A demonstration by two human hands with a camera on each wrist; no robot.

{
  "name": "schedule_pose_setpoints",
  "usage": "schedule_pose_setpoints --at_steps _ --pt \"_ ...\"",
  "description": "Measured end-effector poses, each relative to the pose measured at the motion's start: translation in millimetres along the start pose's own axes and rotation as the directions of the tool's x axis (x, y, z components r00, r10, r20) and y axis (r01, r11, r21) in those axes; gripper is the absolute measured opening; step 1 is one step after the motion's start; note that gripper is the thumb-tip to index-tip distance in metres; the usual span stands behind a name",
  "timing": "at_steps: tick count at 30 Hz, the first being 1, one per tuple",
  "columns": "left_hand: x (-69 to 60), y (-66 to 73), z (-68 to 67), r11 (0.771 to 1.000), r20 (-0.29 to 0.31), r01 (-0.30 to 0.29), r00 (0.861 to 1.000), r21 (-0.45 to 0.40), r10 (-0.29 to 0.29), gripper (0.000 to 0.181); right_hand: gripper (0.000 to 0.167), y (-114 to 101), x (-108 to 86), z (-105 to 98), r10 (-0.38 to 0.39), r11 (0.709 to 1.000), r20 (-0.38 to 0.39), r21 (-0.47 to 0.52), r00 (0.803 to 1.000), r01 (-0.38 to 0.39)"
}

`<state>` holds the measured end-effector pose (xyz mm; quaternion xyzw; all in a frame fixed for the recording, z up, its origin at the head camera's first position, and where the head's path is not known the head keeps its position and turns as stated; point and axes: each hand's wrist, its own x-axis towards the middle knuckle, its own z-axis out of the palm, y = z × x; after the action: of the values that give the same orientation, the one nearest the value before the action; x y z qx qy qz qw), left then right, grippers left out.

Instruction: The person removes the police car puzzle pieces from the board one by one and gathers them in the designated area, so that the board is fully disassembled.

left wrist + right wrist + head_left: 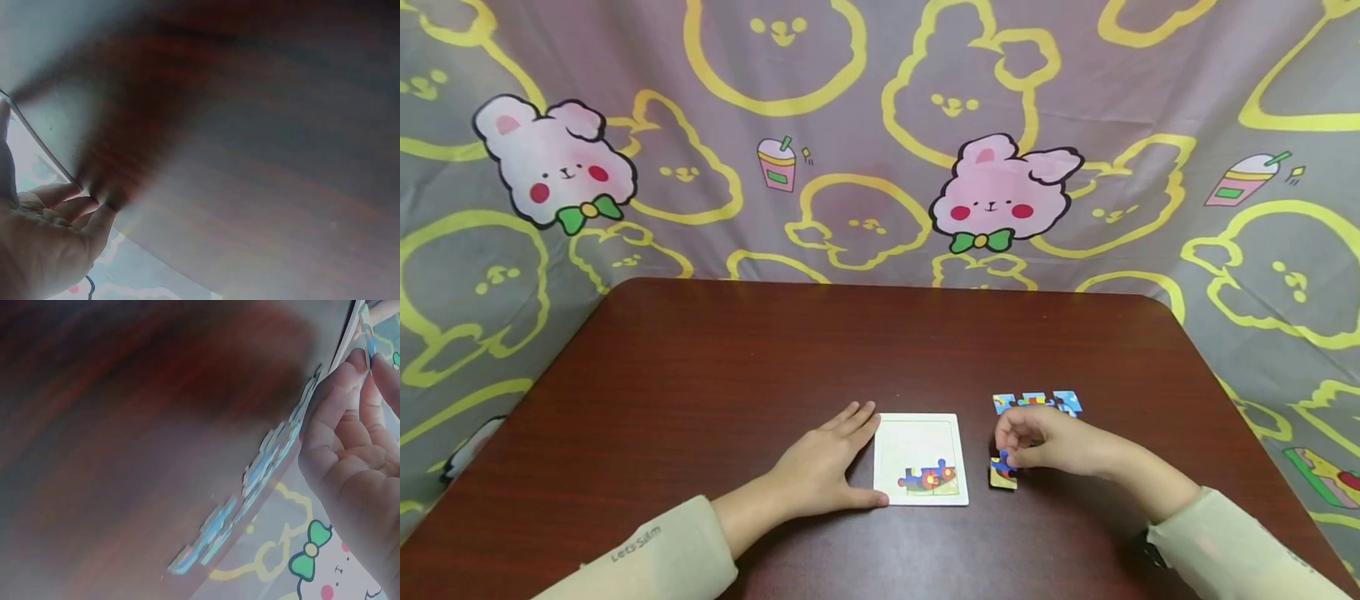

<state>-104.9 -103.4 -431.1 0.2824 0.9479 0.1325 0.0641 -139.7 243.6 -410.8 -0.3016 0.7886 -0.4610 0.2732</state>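
My left hand (pixel 820 467) lies along the left side of a white puzzle tray (pixel 913 442), thumb at its near corner and straight fingers at its far corner. In the left wrist view, that hand (pixel 53 244) touches the tray's edge. Joined puzzle pieces (pixel 931 480) with red, blue and yellow shapes fill the tray's near right part. Right of the tray, my right hand (pixel 1060 440) pinches a puzzle piece (pixel 1002 475) between thumb and fingertips, slightly above the table. The right wrist view shows this puzzle piece (pixel 369 342) nearly edge-on.
Several loose, mostly blue puzzle pieces (pixel 1003 403) lie beyond my right hand, partly hidden by it. The dark brown table (pixel 760 358) extends to a patterned curtain (pixel 865 125) behind it and at both sides.
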Motion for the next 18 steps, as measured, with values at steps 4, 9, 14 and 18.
schedule_pose_setpoints --at_steps 4,9,14,18 --pt "0.1 0.6 -0.6 1.000 -0.005 0.000 1.000 0.006 0.000 0.103 0.008 0 -7.0 -3 -0.037 0.999 -0.006 -0.025 0.999 0.037" --pt "0.2 1.3 -0.8 1.000 -0.010 0.002 1.000 0.008 -0.002 0.102 0.008 0 -13.8 -5 -0.060 0.994 -0.009 -0.095 0.998 0.059" --pt "0.1 1.1 -0.7 1.000 -0.005 0.006 1.000 0.002 -0.006 0.102 0.008 0 -17.8 -6 -0.044 0.991 -0.010 -0.130 0.999 0.042" --pt "0.1 1.0 -0.3 1.000 0.000 0.008 1.000 -0.003 -0.008 0.102 0.009 2 -20.0 -5 -0.041 0.988 -0.016 -0.148 0.999 0.039"
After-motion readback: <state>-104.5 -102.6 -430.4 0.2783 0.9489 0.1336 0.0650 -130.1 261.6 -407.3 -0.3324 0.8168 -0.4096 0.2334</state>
